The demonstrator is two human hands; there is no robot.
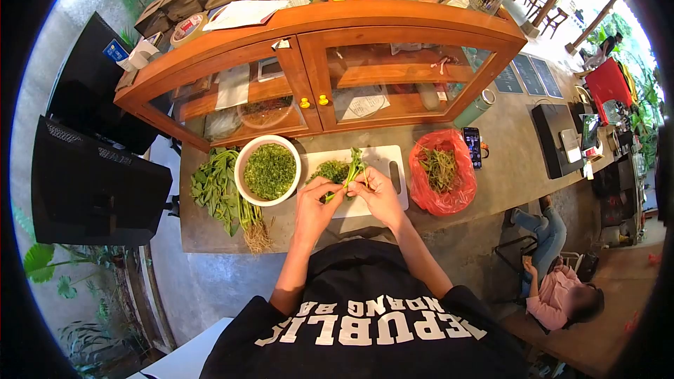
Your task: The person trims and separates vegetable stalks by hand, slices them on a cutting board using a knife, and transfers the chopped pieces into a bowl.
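Note:
Over a white cutting board (387,161), my left hand (316,205) and my right hand (378,198) pinch the same small bunch of leafy green stems (357,165) between their fingertips. Behind my left fingers, a pile of chopped greens (330,170) lies on the board. To the left, a white bowl (239,175) is filled with finely chopped greens (269,172). A bunch of whole leafy greens (214,186) lies beyond it, with its pale roots (258,236) toward me. On the right stands a red plastic bag (460,193) with stems and roots (440,170) inside.
A wooden cabinet with glass doors (316,84) stands along the back of the table. Right of the bag are a phone (472,146) and a green bottle (477,107). Dark monitors (98,182) stand at left. Another person (551,288) sits at lower right.

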